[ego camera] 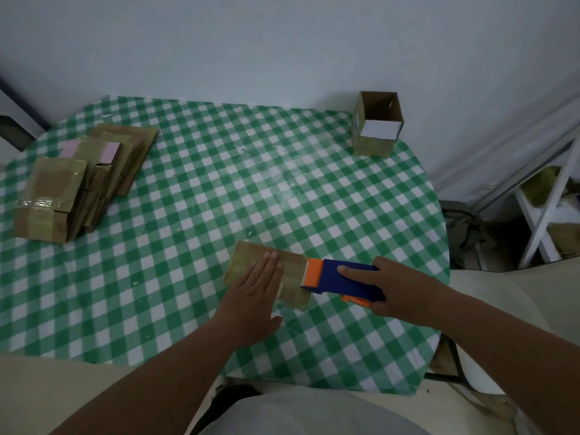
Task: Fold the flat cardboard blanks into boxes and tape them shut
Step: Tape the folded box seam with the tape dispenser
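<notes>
Low in the frame's middle, the left hand (262, 279) lies with straight fingers flat on a small brown cardboard box (251, 262) on the green-checked surface (194, 196). The right hand (398, 287) grips a blue-and-orange tape dispenser (342, 279) at the box's right edge. Taping seems underway; next probably comes drawing it steadily across the seam.

A round table (219, 189) in green-checked cloth carried a stack of flat blanks (78, 180) at nine o'clock, an open box (376, 125) at one o'clock, and a cardboard blank (295, 291) at five o'clock.
</notes>
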